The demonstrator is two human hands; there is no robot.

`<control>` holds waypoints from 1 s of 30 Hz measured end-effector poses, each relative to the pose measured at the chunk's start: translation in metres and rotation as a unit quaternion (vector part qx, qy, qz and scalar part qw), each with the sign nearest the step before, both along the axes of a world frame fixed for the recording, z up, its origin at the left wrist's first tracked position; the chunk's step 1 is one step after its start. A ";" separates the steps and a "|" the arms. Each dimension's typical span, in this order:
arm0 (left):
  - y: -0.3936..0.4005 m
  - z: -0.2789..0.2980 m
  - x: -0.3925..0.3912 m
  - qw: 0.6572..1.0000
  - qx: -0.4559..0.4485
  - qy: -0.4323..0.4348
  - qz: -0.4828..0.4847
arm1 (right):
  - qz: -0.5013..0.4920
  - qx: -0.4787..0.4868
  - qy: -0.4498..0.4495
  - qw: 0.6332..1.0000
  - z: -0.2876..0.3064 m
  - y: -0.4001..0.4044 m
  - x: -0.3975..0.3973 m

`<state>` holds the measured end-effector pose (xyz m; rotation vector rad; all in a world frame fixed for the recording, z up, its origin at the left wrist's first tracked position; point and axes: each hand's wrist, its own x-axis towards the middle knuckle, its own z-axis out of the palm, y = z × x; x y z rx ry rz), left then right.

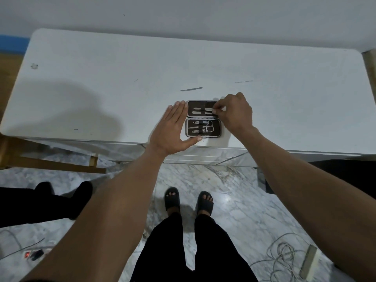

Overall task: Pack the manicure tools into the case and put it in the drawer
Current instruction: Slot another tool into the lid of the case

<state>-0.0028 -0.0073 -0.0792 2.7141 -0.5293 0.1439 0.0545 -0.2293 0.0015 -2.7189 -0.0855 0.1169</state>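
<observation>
The manicure case (203, 119) lies open just above the middle of the frame, close to the near edge of the white worktop (101, 78), its two dark halves stacked one above the other in the picture. The lower half (203, 128) already carries several tools under its strap, scissors and a clipper among them, as far as the small view allows. In the upper half (201, 108) two slim tools (200, 111) sit side by side, and the right hand (234, 112) pinches at their right ends with curled fingertips, so its grip is closed on a tool there; which of the two cannot be told. The left hand (173, 127) lies flat with straight fingers against the case's left edge, thumb along its lower edge, holding nothing and bracing the case.

To do this step well, I judge the tool should be slid along its length under the strap, not pressed down, while the flat hand stops the case from skidding to the left. The push should be gentle so the neighbouring tool is not dragged out.

Further up the worktop a cuticle pusher (191, 89) lies above the case, and a thin needle-like tool (243, 81) lies to the upper right, well apart; both are not yet packed
</observation>
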 end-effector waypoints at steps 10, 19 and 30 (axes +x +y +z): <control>0.000 0.000 0.000 1.000 -0.007 0.004 -0.001 | 0.002 0.016 0.032 0.999 -0.003 0.010 0.009; 0.000 0.002 0.000 1.000 -0.006 0.007 -0.002 | -0.007 0.032 0.059 0.998 -0.001 0.010 0.013; 0.000 0.002 0.000 1.000 -0.007 0.004 0.002 | -0.058 0.071 0.039 0.995 0.007 -0.010 0.034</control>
